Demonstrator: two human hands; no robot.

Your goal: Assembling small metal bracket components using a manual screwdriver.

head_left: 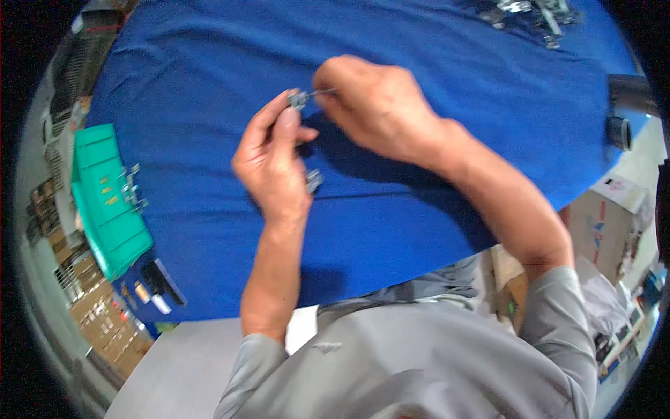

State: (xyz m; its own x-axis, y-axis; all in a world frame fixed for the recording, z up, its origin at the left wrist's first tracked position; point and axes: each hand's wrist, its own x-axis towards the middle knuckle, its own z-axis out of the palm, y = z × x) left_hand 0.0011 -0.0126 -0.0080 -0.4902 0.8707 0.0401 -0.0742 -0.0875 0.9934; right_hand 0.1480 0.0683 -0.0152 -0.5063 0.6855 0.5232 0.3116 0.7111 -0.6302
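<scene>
Between the thumb and fingers of my left hand [276, 157] is a small grey metal part [298, 100], held up over the blue cloth. My right hand [377, 105], blurred, is closed around a tool with a thin metal shaft [322, 91]. That shaft points left and reaches the metal part; the tool's handle is hidden in the fist, so its kind does not show. Beside my left wrist, a second small metal part [314, 181] lies on the cloth.
A blue cloth [209, 63] covers the table. At the left edge sits a green tray [115, 230] with small brass-coloured pieces, metal parts [131, 187] beside it. A dark object [165, 281] lies below. Several metal parts [537, 15] are heaped far right. A carton [604, 223] stands right.
</scene>
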